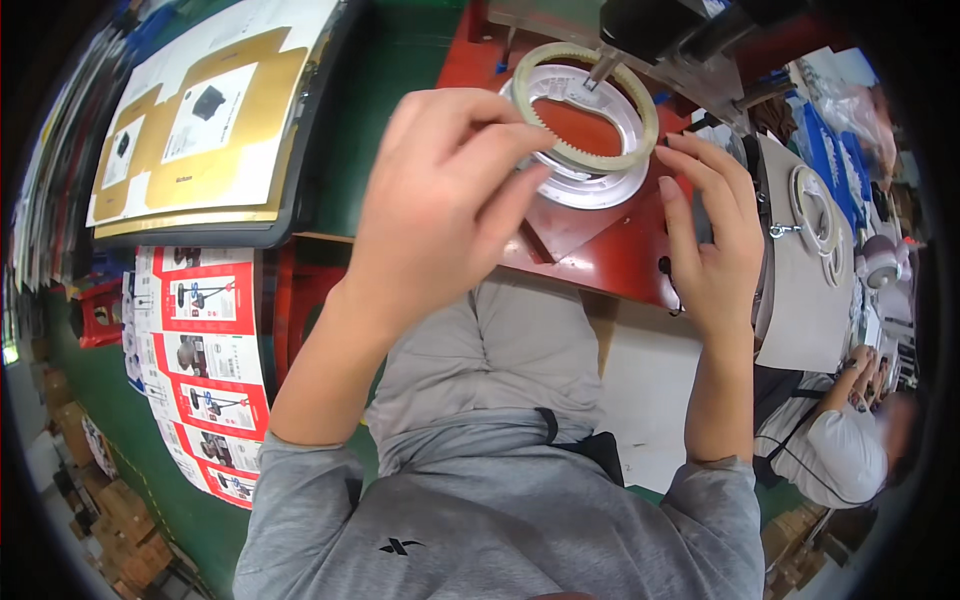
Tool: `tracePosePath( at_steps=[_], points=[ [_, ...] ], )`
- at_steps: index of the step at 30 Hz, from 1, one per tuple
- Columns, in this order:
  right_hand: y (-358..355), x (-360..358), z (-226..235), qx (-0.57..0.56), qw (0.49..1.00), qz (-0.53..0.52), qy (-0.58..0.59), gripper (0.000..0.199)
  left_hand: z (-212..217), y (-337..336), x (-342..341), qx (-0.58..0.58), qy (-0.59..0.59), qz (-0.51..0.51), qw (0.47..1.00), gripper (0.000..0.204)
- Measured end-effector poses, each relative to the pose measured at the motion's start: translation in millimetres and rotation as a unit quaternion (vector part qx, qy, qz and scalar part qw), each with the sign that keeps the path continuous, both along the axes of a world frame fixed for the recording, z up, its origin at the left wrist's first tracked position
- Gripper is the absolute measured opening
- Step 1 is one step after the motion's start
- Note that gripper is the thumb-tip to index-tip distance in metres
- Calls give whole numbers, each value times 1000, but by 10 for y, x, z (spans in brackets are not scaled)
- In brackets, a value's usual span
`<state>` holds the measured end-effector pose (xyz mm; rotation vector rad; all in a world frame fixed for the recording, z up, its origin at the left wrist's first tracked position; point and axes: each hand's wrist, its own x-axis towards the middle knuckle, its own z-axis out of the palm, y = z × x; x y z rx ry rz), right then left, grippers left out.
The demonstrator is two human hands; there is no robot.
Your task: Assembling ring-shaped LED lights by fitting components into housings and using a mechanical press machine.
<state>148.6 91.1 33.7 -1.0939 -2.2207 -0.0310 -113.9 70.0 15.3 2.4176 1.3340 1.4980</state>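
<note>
A cream ring with inner teeth (pixel 648 118) sits slightly tilted over a round white plastic part (pixel 600 192) on a red work surface. The thumb and index finger of my left hand (pixel 440 190) close on the ring's near left edge. At the opposite side, my right hand (pixel 715 235) has its fingers apart, their tips close to the ring's right edge; any contact there is hard to make out. Above the ring's far side, a metal pin (pixel 603 68) points down from a dark machine head (pixel 650 25).
Printed sheets with gold areas (pixel 230 130) lie on a black tray at the left, above red and white printed sheets (pixel 210 375). On the right, a grey board (pixel 800 300) carries more white rings (pixel 815 210). Another person (pixel 835 440) works at the far right.
</note>
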Motion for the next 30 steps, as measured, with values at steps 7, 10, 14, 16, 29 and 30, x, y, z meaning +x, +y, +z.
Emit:
tracePosePath(
  at_steps=[7, 10, 14, 16, 29, 30],
  points=[
    [-389, 354, -206, -101, 986, -90, -93, 26, -443, -116, -244, -155, -280, 80, 944, 19],
    [-494, 349, -193, -127, 977, -107, -136, 39, -702, -197, -239, -249, -375, 66, 891, 32],
    [-558, 315, -163, -151, 967, -114, -173, 46, -812, -183, -192, -253, -366, 66, 893, 35],
    [-546, 340, -147, -149, 964, -111, -189, 46, -817, -185, -165, -242, -365, 67, 897, 35],
    [-273, 208, 49, -75, 992, -80, -61, 33, -616, -189, -251, -151, -236, 85, 956, 38],
    [-230, 159, 78, -63, 995, -60, -46, 32, -503, -161, -238, -115, -234, 89, 961, 34]
  ],
)
